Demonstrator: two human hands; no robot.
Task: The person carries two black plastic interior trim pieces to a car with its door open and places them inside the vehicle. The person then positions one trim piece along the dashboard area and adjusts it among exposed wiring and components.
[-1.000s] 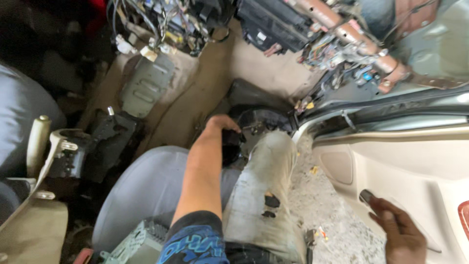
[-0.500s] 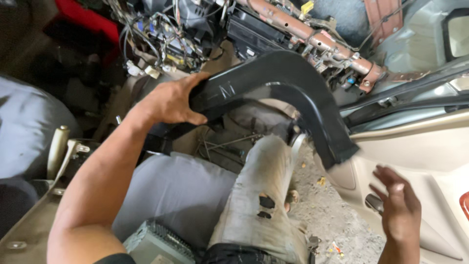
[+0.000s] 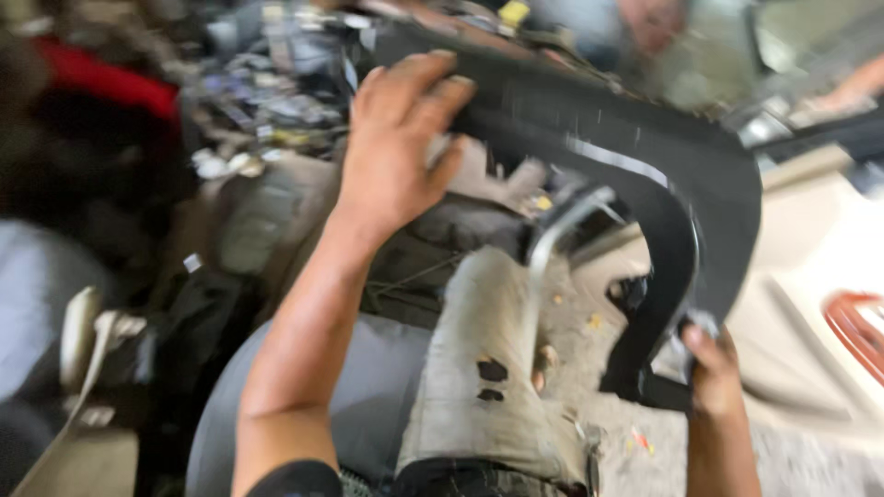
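A large black curved duct (image 3: 663, 184) of moulded plastic is held up in the air across the stripped front of a car cabin, carried at both ends. The left hand (image 3: 396, 147) lies over its upper, flatter end with fingers spread and wrapped on the top edge, while the right hand (image 3: 714, 373) is closed around the lower end, thumb upward — a two-point hold that suits a long, bent piece which would likely swing or twist if gripped at one end only. The duct arches from upper left over to lower right, clear of the floor and above the person's leg (image 3: 488, 368) in worn, pale trousers with small holes. Under the leg is a grey seat cushion (image 3: 368, 405). Behind the duct hangs a tangle of loose wiring and connectors (image 3: 267, 83) where the dashboard would sit; it is too blurred to tell apart. At the right is the beige inner door panel (image 3: 829, 276), with a reddish shape (image 3: 861, 327) at its edge. At lower left a pale handbrake lever (image 3: 78, 331) stands up. No box, tray or other container shows here — loose bits simply lie on the gritty floor (image 3: 599, 322).
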